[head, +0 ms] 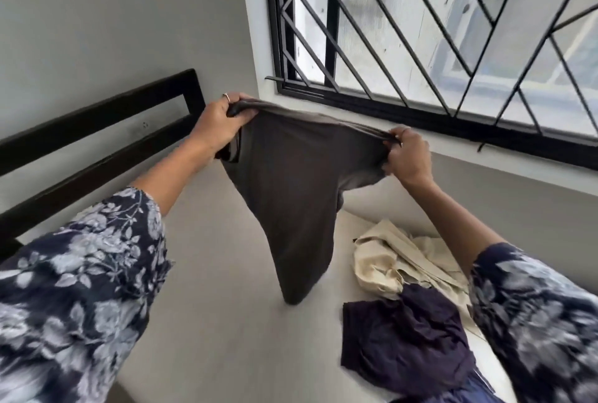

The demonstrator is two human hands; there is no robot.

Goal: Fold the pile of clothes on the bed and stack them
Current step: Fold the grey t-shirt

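Note:
A dark grey-brown garment point(291, 195) hangs in the air above the bed point(220, 321), stretched between both hands. My left hand point(220, 124) grips its upper left edge and my right hand point(409, 156) pinches its upper right edge. The garment's lower tip touches the pale sheet. To the right on the bed lies an unfolded pile: a cream garment point(398, 260) with a dark navy garment point(407, 347) crumpled in front of it. Both arms wear dark floral sleeves.
A black bed frame rail point(97, 130) runs along the left. A window with black metal grille point(437, 36) and a white sill point(485, 159) stands behind the bed. A grey wall point(113, 23) fills the upper left.

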